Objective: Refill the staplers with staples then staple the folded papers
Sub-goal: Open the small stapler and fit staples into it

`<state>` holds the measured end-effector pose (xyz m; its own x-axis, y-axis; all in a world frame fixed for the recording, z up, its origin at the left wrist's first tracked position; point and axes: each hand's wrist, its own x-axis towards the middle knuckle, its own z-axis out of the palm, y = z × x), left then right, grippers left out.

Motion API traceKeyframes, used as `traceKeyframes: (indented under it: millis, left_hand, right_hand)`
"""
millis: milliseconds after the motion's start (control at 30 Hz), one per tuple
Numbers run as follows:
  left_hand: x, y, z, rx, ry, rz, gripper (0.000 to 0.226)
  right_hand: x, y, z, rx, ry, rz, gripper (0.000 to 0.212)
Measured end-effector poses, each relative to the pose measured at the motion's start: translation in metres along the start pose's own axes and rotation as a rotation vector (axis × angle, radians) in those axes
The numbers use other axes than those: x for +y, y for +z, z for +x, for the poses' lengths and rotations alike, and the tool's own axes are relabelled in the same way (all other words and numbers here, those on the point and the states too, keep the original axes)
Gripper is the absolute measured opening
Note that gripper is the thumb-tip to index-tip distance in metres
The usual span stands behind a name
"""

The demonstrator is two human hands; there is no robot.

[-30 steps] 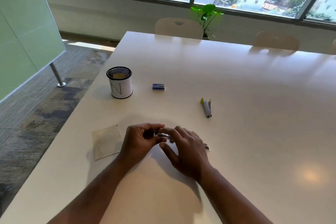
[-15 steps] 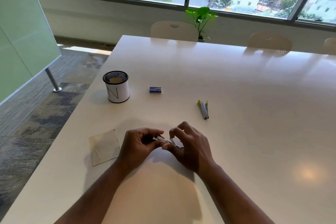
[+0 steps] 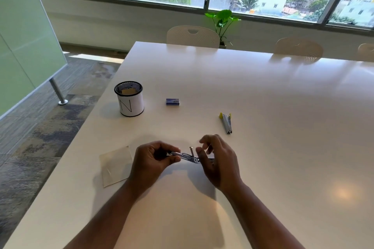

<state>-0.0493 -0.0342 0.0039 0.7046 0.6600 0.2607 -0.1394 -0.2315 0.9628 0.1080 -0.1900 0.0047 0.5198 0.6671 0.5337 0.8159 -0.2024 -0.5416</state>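
Both forearms reach up from the bottom of the frame and meet at lower centre above the white counter (image 3: 253, 107). The left hand (image 3: 150, 160) is curled, its grip pinching the left end of a small metal stapler (image 3: 187, 155) between thumb and fingertips. The right hand (image 3: 217, 162) stands beside the stapler's right end, fingers loosely spread and half bent; its grip seems to hold nothing, though the palm hides that end. A thin part sticks up from the stapler's middle.

Left of the left hand a folded paper (image 3: 116, 166) lies flat near the counter's left edge. Above it stands a mesh cup (image 3: 129, 99) marked N. A second stapler (image 3: 226, 123) with yellow ends lies at centre right, and a small blue staple box (image 3: 172, 101) at centre. The counter's right half is bare.
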Motion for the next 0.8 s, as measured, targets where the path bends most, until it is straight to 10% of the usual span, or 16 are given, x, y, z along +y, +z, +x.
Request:
traceKeyframes:
  millis: [167, 800]
  left_hand:
    - [0.0044, -0.0011, -0.0017, -0.026, 0.035, 0.021, 0.022]
    - [-0.0015, -0.0044, 0.0023, -0.010, 0.035, -0.070, 0.033]
  right_hand:
    - [-0.0004, 0.0074, -0.0064, -0.179, -0.183, -0.171, 0.036]
    - [0.0068, 0.0028, -0.0032, -0.097, 0.040, 0.057, 0.059]
